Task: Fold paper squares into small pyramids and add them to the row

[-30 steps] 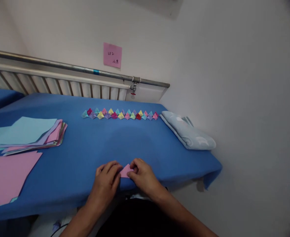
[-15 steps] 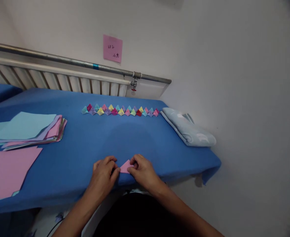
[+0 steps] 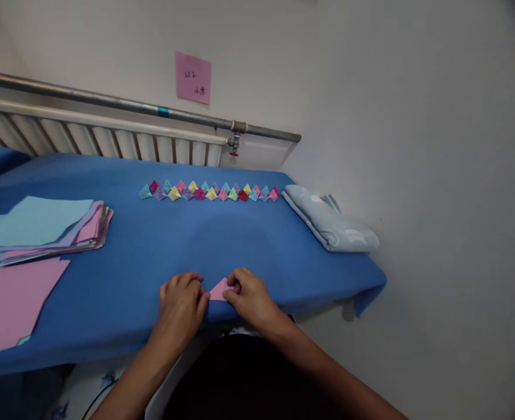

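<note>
A small pink folded paper, shaped like a triangle, lies at the near edge of the blue-covered table. My right hand pinches its right side between thumb and fingers. At the paper's left corner my left hand has its thumb and fingers curled together, gripping the tip. The fingertips hide both ends of the paper. Farther back, folded paper pieces in many colours form two staggered rows.
Stacked coloured sheets and pink sheets lie at the left. A folded light-blue cloth rests at the right by the wall. Behind the table are a radiator, a metal pipe and a pink note.
The view has shifted slightly, so everything appears a little higher and to the left. Both hands keep their places at the pink paper.
</note>
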A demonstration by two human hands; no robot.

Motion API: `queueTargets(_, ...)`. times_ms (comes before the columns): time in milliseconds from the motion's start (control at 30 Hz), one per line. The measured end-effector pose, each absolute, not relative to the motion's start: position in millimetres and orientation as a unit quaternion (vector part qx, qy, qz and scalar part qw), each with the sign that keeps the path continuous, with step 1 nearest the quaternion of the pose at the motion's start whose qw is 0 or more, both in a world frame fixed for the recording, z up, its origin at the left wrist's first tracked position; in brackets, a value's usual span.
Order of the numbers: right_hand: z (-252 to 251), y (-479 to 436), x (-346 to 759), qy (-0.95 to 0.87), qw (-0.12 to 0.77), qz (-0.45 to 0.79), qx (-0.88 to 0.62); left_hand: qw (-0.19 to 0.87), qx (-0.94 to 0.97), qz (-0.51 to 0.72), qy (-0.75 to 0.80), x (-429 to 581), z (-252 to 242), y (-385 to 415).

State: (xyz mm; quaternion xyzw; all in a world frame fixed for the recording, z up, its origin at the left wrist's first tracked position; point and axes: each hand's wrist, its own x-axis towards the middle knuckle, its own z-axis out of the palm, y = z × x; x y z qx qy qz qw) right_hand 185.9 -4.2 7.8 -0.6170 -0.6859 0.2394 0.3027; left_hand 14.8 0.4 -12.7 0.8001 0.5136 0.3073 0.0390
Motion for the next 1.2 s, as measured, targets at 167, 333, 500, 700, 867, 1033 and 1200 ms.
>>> queueTargets(167, 9, -4, 185, -0.685, 0.302, 0.248, -0.615, -0.036, 0.805, 0.349, 0.478, 18, -10, -13)
queueTargets(333, 9, -3, 184, -0.683, 0.303, 0.242, -0.618, -0.087, 0.848, 0.370, 0.370, 27, -17, -30)
queueTargets(500, 9, -3, 184, -0.680, 0.304, 0.240, -0.622, -0.102, 0.843, 0.380, 0.368, 31, -27, -35)
queueTargets(700, 13, -2, 184, -0.677, 0.289, 0.251, -0.629, -0.088, 0.843, 0.356, 0.393, 29, -35, -38)
queueTargets(867, 17, 2, 184, -0.664, 0.264, 0.268, -0.646, -0.083, 0.846, 0.347, 0.397, 28, -44, -36)
queueTargets(1033, 18, 7, 184, -0.664, 0.244, 0.270, -0.653, -0.090, 0.850, 0.337, 0.394, 26, -49, -33)
queueTargets(1200, 22, 13, 183, -0.653, 0.222, 0.281, -0.667, -0.099, 0.850, 0.343, 0.387, 26, -51, -32)
